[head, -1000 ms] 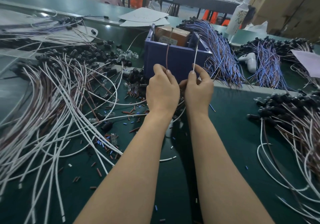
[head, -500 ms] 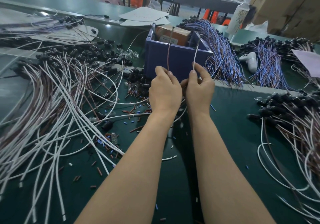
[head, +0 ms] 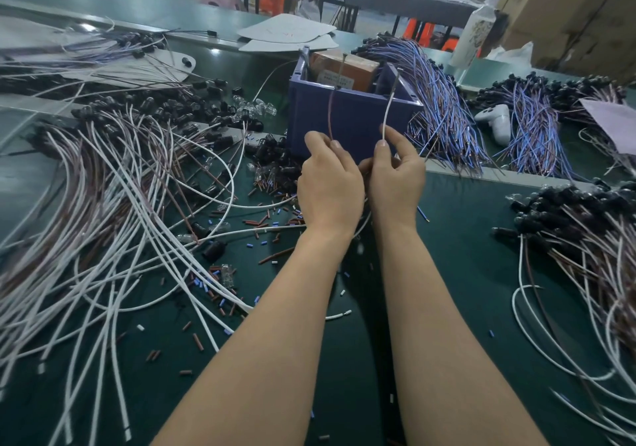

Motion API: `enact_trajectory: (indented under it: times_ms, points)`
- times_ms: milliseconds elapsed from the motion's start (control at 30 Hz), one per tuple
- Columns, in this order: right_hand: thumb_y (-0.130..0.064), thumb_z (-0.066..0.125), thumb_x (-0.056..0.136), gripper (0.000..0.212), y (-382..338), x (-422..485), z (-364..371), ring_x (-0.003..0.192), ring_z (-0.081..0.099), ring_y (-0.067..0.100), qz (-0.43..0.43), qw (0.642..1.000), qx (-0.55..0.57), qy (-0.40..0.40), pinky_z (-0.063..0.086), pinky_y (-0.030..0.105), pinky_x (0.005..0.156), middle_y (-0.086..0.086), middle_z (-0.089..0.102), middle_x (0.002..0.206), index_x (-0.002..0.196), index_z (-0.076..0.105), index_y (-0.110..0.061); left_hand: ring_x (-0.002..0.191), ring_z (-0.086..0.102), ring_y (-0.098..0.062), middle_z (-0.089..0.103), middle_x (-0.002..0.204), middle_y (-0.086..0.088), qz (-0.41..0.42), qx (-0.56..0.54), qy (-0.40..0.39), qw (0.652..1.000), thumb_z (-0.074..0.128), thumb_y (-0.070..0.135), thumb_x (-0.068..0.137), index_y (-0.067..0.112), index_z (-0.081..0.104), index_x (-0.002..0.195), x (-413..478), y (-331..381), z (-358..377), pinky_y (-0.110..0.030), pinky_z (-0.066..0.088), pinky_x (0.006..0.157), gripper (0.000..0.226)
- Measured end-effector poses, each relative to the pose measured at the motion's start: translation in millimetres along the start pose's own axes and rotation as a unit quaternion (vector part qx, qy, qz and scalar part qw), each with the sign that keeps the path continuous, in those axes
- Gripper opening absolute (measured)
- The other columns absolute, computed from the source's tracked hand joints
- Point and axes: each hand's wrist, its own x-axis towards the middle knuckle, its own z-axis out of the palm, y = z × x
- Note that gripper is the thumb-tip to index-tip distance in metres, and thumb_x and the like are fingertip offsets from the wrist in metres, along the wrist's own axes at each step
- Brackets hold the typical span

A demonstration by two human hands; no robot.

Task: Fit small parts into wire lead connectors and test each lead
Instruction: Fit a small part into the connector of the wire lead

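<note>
Both hands have barely shifted, the left hand (head: 330, 187) pinching the brown wire (head: 331, 111) and the right hand (head: 395, 177) the white wire (head: 388, 108), each rising from the fingertips, light, thin and springy, so best gripped low, close to the pinch.

Between the palms: whatever the left hand (head: 330, 187) and right hand (head: 395, 184) hold low down is hidden behind their backs (only the brown wire (head: 331, 108) and white wire (head: 389, 111) rise clear of the pinching fingers).
Box label: print on the cardboard box (head: 347, 67) in the blue bin (head: 351, 118) is too small to read.
Left wire pile (head: 86, 239): runs off the left edge.
Right wire pile (head: 585, 256): cut by the right edge, blurred low down.
Bottle (head: 476, 32): pattern blurred.
</note>
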Motion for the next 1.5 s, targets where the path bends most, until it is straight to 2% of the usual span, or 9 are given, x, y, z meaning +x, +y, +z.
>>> enact_trajectory:
  times_ms: [133, 233, 367, 533, 733, 1000, 1267, 1400, 1500]
  points:
    - [-0.014, 0.047, 0.096, 0.024, 1, 1, 0, 0.068, 0.061, 0.025, 0.005, 1.000, 0.012, -0.003, 0.053, 0.047, 0.079, 0.008, 0.065, 0.066, 0.116, 0.061, -0.017, 0.075, 0.065, -0.029, 0.066, 0.076, -0.002, 0.006, -0.019, 0.020, 1.000, 0.033, 0.017, 0.101, 0.008, 0.040, 0.102, 2, 0, -1, -0.043, 0.049, 0.073, 0.012]
    - [-0.014, 0.047, 0.096, 0.025, 2, 1, 0, 0.071, 0.061, 0.026, 0.007, 1.000, 0.011, -0.008, 0.053, 0.048, 0.079, 0.011, 0.065, 0.073, 0.117, 0.061, -0.017, 0.078, 0.065, -0.030, 0.068, 0.084, -0.009, -0.010, -0.010, -0.014, 1.000, 0.034, 0.019, 0.101, 0.008, 0.042, 0.103, 10, -3, -2, -0.045, 0.051, 0.077, 0.014]
    - [-0.014, 0.047, 0.096, 0.024, 2, 1, -1, 0.057, 0.057, 0.017, 0.001, 1.000, 0.008, -0.005, 0.053, 0.039, 0.069, 0.003, 0.060, 0.056, 0.115, 0.061, -0.019, 0.085, 0.065, -0.031, 0.069, 0.090, -0.012, -0.022, 0.018, -0.060, 0.998, 0.038, 0.021, 0.100, 0.008, 0.048, 0.105, 14, -4, -5, -0.044, 0.051, 0.081, 0.017]
    - [-0.013, 0.046, 0.096, 0.023, 1, 0, 0, 0.056, 0.056, 0.018, 0.004, 1.000, 0.012, -0.008, 0.052, 0.041, 0.071, 0.004, 0.059, 0.055, 0.113, 0.060, -0.020, 0.084, 0.064, -0.029, 0.069, 0.089, -0.010, -0.018, 0.029, -0.073, 0.997, 0.040, 0.022, 0.099, 0.010, 0.051, 0.104, 17, -4, -7, -0.043, 0.051, 0.081, 0.017]
    - [-0.013, 0.047, 0.096, 0.024, 1, 0, -1, 0.053, 0.055, 0.014, 0.002, 1.000, 0.007, -0.004, 0.049, 0.032, 0.064, 0.003, 0.059, 0.055, 0.115, 0.061, -0.019, 0.084, 0.065, -0.029, 0.069, 0.088, -0.009, -0.011, 0.035, -0.088, 0.995, 0.041, 0.023, 0.099, 0.012, 0.053, 0.103, 18, -5, -9, -0.043, 0.052, 0.080, 0.017]
    - [-0.012, 0.046, 0.096, 0.022, 0, -1, -2, 0.056, 0.055, 0.017, -0.003, 1.000, 0.000, -0.002, 0.053, 0.044, 0.073, 0.005, 0.060, 0.058, 0.111, 0.060, -0.021, 0.084, 0.065, -0.032, 0.068, 0.088, -0.010, -0.003, 0.039, -0.100, 0.994, 0.042, 0.024, 0.098, 0.012, 0.055, 0.102, 16, -3, -9, -0.044, 0.052, 0.079, 0.017]
    - [-0.014, 0.046, 0.096, 0.024, 0, -2, -3, 0.057, 0.056, 0.017, -0.013, 1.000, -0.007, 0.003, 0.052, 0.039, 0.070, 0.007, 0.062, 0.063, 0.115, 0.061, -0.019, 0.079, 0.067, -0.030, 0.069, 0.087, -0.009, 0.000, 0.022, -0.103, 0.994, 0.043, 0.023, 0.098, 0.013, 0.054, 0.102, 17, -5, -10, -0.043, 0.054, 0.078, 0.016]
    - [-0.014, 0.046, 0.096, 0.021, -2, -3, -3, 0.058, 0.056, 0.017, -0.007, 1.000, -0.002, -0.003, 0.051, 0.039, 0.069, 0.006, 0.061, 0.063, 0.108, 0.061, -0.023, 0.080, 0.067, -0.031, 0.068, 0.088, -0.010, 0.008, 0.027, -0.100, 0.995, 0.043, 0.024, 0.098, 0.012, 0.055, 0.101, 16, -4, -8, -0.043, 0.054, 0.078, 0.017]
    - [-0.015, 0.046, 0.096, 0.018, -6, 1, -9, 0.072, 0.060, 0.017, -0.011, 0.999, -0.023, 0.044, 0.050, 0.035, 0.076, 0.001, 0.064, 0.073, 0.103, 0.062, -0.017, 0.083, 0.067, -0.031, 0.069, 0.090, -0.010, -0.005, 0.049, -0.136, 0.990, 0.044, 0.023, 0.097, 0.014, 0.056, 0.100, 17, -5, -8, -0.042, 0.053, 0.081, 0.015]
